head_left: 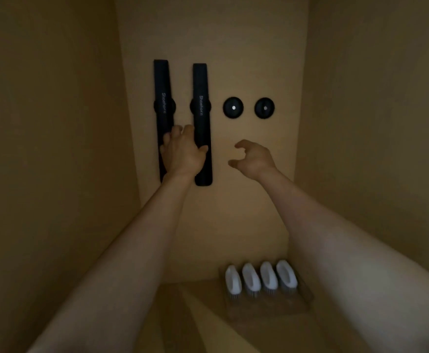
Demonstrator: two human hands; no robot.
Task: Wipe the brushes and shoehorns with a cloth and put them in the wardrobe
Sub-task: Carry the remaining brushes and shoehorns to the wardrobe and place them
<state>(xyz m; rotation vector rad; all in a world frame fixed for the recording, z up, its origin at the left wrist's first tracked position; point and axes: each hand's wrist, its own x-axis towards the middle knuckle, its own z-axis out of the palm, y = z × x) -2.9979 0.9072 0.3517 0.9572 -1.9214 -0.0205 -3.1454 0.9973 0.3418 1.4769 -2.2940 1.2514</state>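
Inside the wardrobe, my left hand (182, 151) lay across two long black flat shoehorns, the left shoehorn (163, 98) under my fingers and the right shoehorn (202, 118) gripped between fingers and thumb. Both hung on round black wall mounts above the hand. I judged them light, stiff and slick; best held low on the blade. My right hand (252, 159) hovered half-curled, holding nothing, below two bare round black mounts (249, 107). Four white-backed brushes (260, 280) sat well below it.

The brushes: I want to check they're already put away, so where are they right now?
In the head view, four white brushes stand in a row on the wardrobe floor, lower right, below the two bare round holders.
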